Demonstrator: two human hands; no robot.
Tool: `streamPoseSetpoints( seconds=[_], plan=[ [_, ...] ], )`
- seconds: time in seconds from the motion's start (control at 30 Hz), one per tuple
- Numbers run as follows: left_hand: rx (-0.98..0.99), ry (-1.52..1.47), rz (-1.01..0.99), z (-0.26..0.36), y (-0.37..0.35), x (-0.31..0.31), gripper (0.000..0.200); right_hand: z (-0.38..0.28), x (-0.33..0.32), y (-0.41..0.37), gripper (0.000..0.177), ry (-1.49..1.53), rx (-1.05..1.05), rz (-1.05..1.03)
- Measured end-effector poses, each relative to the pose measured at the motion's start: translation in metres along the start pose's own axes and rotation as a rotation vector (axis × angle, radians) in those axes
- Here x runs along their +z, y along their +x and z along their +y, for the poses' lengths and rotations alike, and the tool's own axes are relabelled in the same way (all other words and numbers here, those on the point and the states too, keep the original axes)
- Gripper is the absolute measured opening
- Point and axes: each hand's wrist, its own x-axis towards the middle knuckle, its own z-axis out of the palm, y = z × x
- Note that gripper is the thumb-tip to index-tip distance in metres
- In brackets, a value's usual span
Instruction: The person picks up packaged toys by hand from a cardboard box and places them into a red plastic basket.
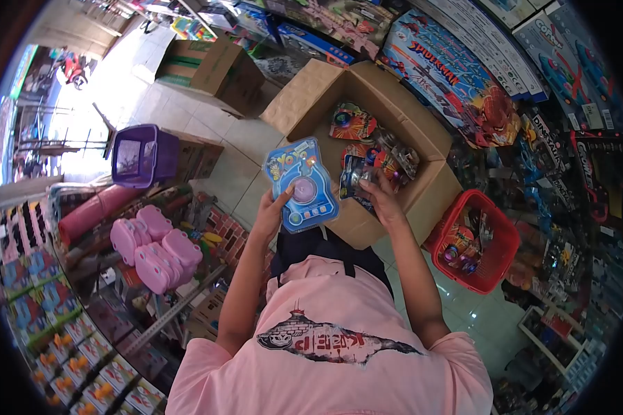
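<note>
My left hand (273,211) is closed on the edge of a blue yo-yo pack (303,204), its thumb over the card beside the purple disc. The pack is upright toward me, outside the box's near left wall. My right hand (382,196) grips a small dark blister pack (355,178) with a clear bubble, just over the open cardboard box (422,200). Inside the box lie several more blister packs, among them a red and black one (353,122) with a round toy.
A red basket (511,238) holding several packs stands right of the box. At left are a purple basket (167,155), pink cases (163,252) and a closed carton (211,72). Boxed toys, including a Spiderman box (443,79), line the far right.
</note>
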Motion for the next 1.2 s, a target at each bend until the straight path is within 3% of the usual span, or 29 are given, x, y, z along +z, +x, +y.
streamPoseSetpoints(
  seconds=[0.13,0.27,0.47,0.67,0.77,0.93,1.2],
  plan=[
    [0.061,0.032,0.075,-0.019,-0.043,-0.009,0.042,0.007,0.025,-0.015,0.073,-0.120,-0.109,-0.039],
    [0.108,0.048,0.186,-0.037,-0.084,-0.023,0.043,0.007,0.056,-0.040,0.089,-0.193,-0.070,-0.165],
    [0.272,-0.037,0.253,-0.078,-0.154,-0.043,0.046,0.052,0.084,-0.070,0.090,-0.307,0.024,-0.346],
    [0.257,-0.298,0.415,-0.137,-0.223,-0.068,0.041,0.099,0.104,-0.125,0.089,-0.449,0.018,-0.461],
    [0.245,-0.328,0.486,-0.163,-0.246,-0.072,0.039,0.112,0.108,-0.158,0.088,-0.502,-0.008,-0.456],
    [0.232,-0.403,0.437,-0.196,-0.265,-0.069,0.037,0.120,0.094,-0.196,0.088,-0.584,-0.061,-0.374],
    [0.276,-0.186,0.378,-0.231,-0.282,-0.036,0.046,0.109,0.048,-0.238,0.080,-0.538,-0.060,-0.258]
  ],
)
